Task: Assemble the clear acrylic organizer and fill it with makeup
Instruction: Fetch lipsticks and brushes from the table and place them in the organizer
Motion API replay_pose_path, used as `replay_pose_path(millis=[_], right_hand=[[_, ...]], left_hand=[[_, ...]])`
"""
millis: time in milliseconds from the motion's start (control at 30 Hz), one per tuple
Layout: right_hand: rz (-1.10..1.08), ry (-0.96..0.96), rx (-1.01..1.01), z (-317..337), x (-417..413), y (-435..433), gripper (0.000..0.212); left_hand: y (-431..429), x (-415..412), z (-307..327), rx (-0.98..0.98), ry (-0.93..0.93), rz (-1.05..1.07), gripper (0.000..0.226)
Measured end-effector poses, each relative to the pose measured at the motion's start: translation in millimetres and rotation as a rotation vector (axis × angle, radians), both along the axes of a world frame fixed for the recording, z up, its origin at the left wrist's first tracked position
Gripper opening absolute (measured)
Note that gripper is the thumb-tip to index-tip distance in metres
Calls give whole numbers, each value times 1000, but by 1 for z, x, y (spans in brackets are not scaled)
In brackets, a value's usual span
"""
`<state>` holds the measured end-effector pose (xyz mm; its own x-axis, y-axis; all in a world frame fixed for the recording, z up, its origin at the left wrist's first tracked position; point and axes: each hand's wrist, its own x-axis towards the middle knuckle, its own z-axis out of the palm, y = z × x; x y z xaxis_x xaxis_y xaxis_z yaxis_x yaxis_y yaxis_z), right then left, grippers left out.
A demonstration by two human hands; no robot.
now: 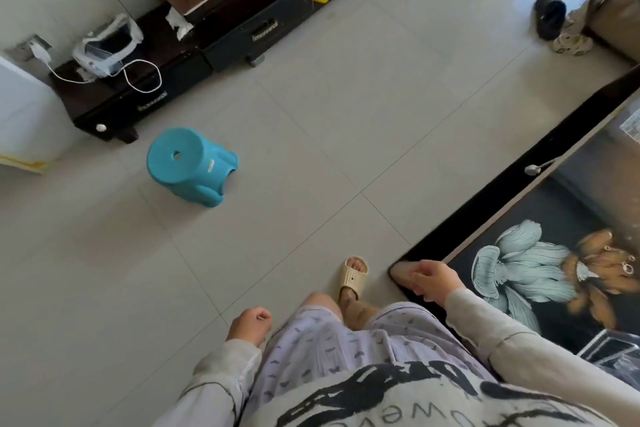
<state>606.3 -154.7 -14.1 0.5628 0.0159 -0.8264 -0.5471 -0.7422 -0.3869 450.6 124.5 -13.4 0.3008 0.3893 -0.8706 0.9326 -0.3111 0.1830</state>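
1. Acrylic organizer (pixel 611 352): clear panels at lower right edge of frame, lying on black floral table (pixel 554 215); apparently unassembled, mostly cropped.
2. Right hand (pixel 433 280): loosely curled, empty, by table corner, lower centre-right.
3. Left hand (pixel 250 322): loosely curled, empty, lower centre.
4. Blue stool (pixel 188 165): well apart, left of centre, on floor.
5. Risk: could be knocked off table by careless right-sleeve swing; close to near edge, outside current gaze.

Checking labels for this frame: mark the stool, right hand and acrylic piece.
stool (pixel 190 165), head view, on its blue seat top.
right hand (pixel 431 279), head view, on the back of the hand.
acrylic piece (pixel 613 352), head view, on its clear wall.
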Motion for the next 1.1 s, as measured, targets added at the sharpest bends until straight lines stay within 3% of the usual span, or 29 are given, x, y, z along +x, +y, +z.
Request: replay_pose_path(millis=[133, 267, 600, 833, 1100], right_hand=[[-67, -34, 36, 9, 44, 5, 21], [-157, -39, 34, 9, 79, 2, 21], [-574, 29, -67, -12, 141, 9, 22], [-833, 83, -186, -7, 159, 24, 22], [-1099, 151, -180, -13, 197, 6, 24]], left_hand=[[18, 52, 1, -3, 12, -75, 30], [30, 120, -1, -25, -29, -117, 15], [45, 369, -12, -63, -125, -447, 24], [14, 538, 8, -103, -225, -685, 23], [-55, 620, 11, -203, -140, -830, 13]])
